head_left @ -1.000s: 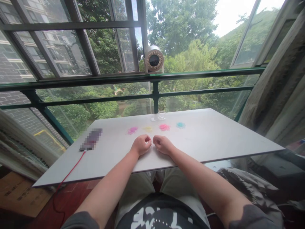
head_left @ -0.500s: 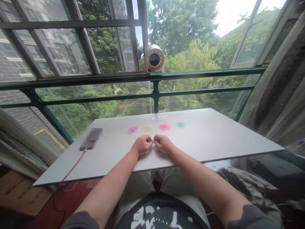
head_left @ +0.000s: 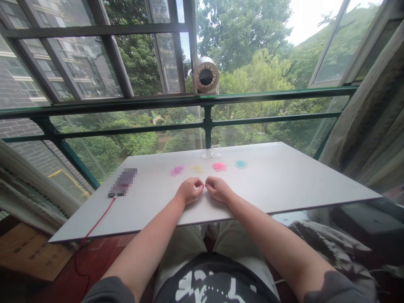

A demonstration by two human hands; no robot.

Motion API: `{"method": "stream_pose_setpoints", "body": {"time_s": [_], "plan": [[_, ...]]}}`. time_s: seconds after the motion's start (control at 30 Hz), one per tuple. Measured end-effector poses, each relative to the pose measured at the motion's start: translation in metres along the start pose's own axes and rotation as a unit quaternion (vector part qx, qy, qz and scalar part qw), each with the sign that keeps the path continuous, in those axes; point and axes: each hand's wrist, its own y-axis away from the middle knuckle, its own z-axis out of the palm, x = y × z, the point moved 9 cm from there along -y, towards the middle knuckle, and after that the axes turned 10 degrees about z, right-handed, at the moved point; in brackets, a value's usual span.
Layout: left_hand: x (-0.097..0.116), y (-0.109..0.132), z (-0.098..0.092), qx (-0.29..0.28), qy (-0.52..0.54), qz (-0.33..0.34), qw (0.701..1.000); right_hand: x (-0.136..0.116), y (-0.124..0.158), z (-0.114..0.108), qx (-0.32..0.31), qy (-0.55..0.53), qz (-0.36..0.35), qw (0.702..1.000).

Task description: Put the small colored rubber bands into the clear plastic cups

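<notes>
My left hand point(head_left: 190, 190) and my right hand point(head_left: 218, 189) meet at the fingertips just above the near middle of the white table point(head_left: 268, 185). Both are closed in a pinch, and whatever they hold, if anything, is too small to make out. Beyond them small loose heaps lie in a row: a purple heap point(head_left: 177, 170), a pale yellow heap point(head_left: 198, 169), a pink heap point(head_left: 219, 167) and a teal heap point(head_left: 240, 163). Their pieces look fine and thin, but their kind is unclear. Behind the row sit clear round dishes or lids point(head_left: 216, 154).
A blurred-out phone-like device point(head_left: 123, 182) lies at the table's left, with a red cable point(head_left: 97, 223) running off the edge. A green railing point(head_left: 142, 100) with a round white device point(head_left: 206, 76) on it stands behind. Curtains point(head_left: 362, 122) hang at both sides.
The whole view has shifted very slightly. Both hands stay pinched together in the same place, with a tiny gap now visible between the fingertips.
</notes>
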Motion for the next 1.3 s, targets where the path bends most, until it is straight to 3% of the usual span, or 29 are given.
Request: {"method": "stream_pose_setpoints", "body": {"time_s": [0.9,1.13,1.3], "plan": [[-0.008,0.0,-0.002,0.017,-0.013,-0.048,0.999,0.002,-0.003,-0.005,0.032,-0.008,-0.03,0.999],[-0.028,0.005,-0.017,0.087,-0.046,-0.128,0.987,0.004,-0.006,-0.012,0.057,-0.01,-0.022,0.998],[-0.011,0.0,-0.005,0.027,-0.003,-0.059,0.998,0.004,-0.005,-0.012,0.056,-0.012,-0.019,0.998]]}}
